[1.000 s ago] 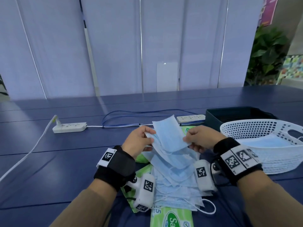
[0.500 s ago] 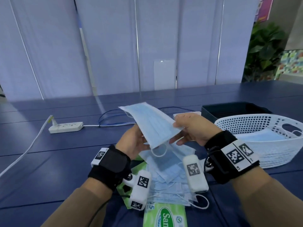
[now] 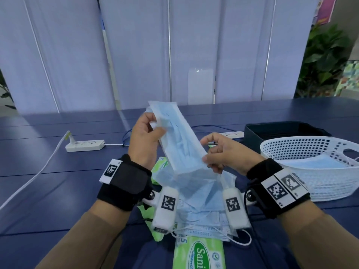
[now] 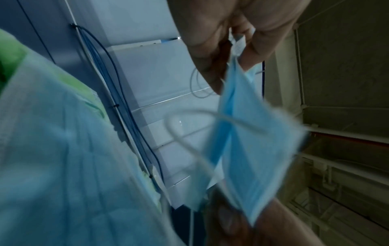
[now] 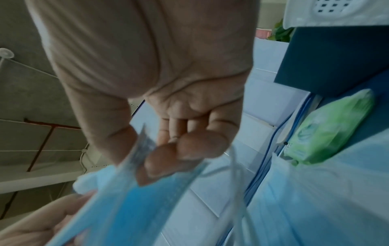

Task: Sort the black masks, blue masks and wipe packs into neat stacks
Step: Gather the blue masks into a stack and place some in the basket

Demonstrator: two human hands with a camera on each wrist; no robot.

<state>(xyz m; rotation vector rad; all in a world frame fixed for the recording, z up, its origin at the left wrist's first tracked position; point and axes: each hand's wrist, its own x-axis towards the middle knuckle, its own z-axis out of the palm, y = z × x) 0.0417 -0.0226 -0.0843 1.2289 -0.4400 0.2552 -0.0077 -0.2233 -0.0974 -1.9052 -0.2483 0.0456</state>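
A blue mask hangs in the air over the table, held at both ends and tilted so its far end is higher. My left hand pinches its upper end, and the same mask shows in the left wrist view. My right hand pinches the lower end between thumb and fingertips. Below lies a loose pile of blue masks on green wipe packs. Another green wipe pack lies beyond the pile. No black masks are visible.
A white perforated basket at the right holds a blue mask. Behind it stands a dark box. A white power strip with cable lies at left, another strip and blue cables lie behind the hands.
The mask has been lifted higher off the pile and turned end-on; my left hand rose to pinch its upper end while my right hand kept the lower end.
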